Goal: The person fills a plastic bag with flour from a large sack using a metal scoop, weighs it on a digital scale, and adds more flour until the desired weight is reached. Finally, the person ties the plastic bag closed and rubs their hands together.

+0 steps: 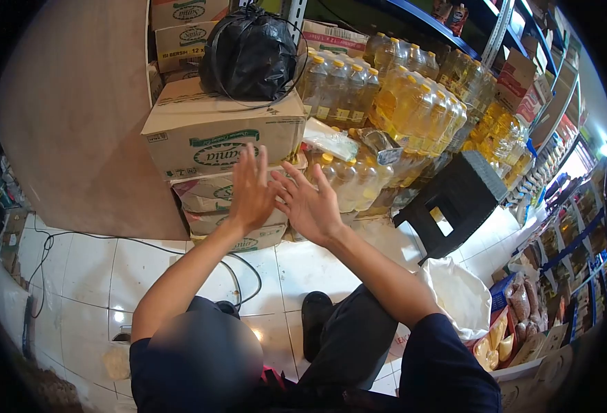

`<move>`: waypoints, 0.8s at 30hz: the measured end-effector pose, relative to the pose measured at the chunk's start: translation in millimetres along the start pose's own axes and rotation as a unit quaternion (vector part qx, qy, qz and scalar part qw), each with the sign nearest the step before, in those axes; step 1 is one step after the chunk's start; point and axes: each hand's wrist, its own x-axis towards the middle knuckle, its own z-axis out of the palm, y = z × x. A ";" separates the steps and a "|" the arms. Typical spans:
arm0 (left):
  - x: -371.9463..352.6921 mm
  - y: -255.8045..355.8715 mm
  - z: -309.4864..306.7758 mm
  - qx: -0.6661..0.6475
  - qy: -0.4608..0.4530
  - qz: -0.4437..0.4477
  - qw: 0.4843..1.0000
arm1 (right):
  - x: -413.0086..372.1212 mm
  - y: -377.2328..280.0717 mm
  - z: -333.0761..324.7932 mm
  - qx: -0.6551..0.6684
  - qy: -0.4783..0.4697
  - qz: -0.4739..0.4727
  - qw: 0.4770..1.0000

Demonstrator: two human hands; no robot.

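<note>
My left hand is raised in front of the stacked cartons, fingers stretched upward, nothing in it. Beside it, my right hand is held up with its fingers spread and its palm bare. The fingertips of the two hands come close together in this view. Behind them stands a brown Sania carton on top of other cartons. A tied black plastic bag sits on the top carton, with a thin black strap looped around it. Shrink-wrapped bottles of yellow oil stand just beyond my right hand.
More packs of oil bottles fill the back, below blue shelving. A black plastic stool and an open white sack stand to the right. A wooden panel rises on the left. A black cable crosses the tiled floor.
</note>
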 end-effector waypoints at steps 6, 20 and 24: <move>-13.6 107.7 -17.3 -0.207 -0.060 0.111 0.970 | -1.1 5.9 -0.5 -0.127 0.269 -0.070 0.952; -5.4 113.9 -28.3 -0.165 -0.122 0.130 0.970 | 3.5 10.3 -9.1 -0.048 0.166 -0.140 0.975; 9.4 81.0 -19.5 -0.117 -0.110 0.095 0.982 | -6.7 8.9 14.2 -0.047 0.174 -0.153 0.972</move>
